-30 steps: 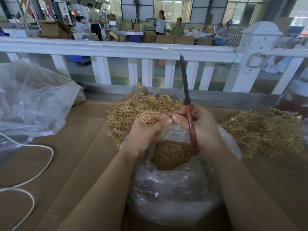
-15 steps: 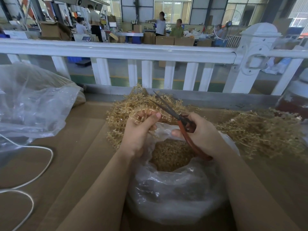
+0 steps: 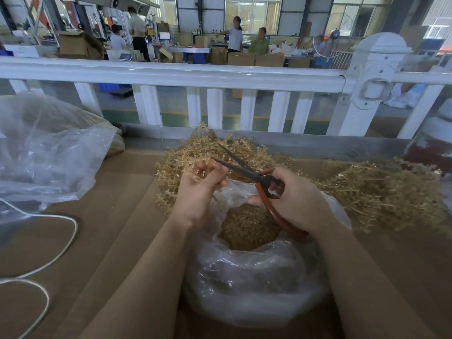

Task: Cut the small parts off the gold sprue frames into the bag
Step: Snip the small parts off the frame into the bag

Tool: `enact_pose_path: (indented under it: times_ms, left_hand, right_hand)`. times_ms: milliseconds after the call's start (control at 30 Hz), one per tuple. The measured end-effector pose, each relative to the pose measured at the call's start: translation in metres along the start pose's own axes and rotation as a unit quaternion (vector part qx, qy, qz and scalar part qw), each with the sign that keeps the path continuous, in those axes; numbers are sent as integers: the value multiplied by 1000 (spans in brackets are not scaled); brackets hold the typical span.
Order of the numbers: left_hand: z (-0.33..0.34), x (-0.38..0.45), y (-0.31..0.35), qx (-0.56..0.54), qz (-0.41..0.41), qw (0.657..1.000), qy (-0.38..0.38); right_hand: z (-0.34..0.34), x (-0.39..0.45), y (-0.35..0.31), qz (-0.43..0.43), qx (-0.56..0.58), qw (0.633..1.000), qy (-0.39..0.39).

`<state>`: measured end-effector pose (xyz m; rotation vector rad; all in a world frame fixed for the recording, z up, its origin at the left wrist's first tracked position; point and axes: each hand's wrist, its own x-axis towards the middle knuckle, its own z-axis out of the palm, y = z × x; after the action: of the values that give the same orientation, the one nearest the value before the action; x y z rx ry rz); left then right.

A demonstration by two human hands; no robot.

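Judging by the part-filled bag [image 3: 247, 277] at the desk's near edge, much was done; the left hand [image 3: 198, 192] gripped a sprue frame [image 3: 195, 167], the right hand [image 3: 293, 196] clasped opened scissors [image 3: 244, 167], and heaped frames [image 3: 381, 189] remained uncut.

The left hand [image 3: 199, 192] is covering most of the gold sprue frame [image 3: 204, 168] it is gripping, so its shape is staying unclear. The right hand [image 3: 297, 201] is hiding part of the scissors [image 3: 247, 168]' red handles. The white cable [image 3: 49, 241] is running off the left edge. Distant people are showing only as blurs
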<state>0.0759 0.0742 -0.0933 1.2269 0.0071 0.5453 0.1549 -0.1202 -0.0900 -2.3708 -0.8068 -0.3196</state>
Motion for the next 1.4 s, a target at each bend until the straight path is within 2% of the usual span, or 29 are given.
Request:
enact_pose_path:
  times_ms: [433, 933, 1133, 1267, 1400]
  left_hand:
    - [0, -2, 3, -1, 2, 1000, -6]
    - [-1, 0, 1, -37, -14, 999, -17]
    - [0, 0, 1, -10, 12, 1000, -19]
    - [2, -3, 3, -9, 32, 999, -22]
    - [3, -4, 3, 39, 57, 997, -22]
  right_hand:
    - [-1, -1, 0, -28, -60, 996, 52]
    - [-3, -2, -3, -14, -28, 999, 32]
    - [-5, -4, -3, -4, -37, 999, 34]
    - [-6, -4, -5, -34, -68, 995, 57]
    - [-7, -5, -6, -40, -80, 993, 76]
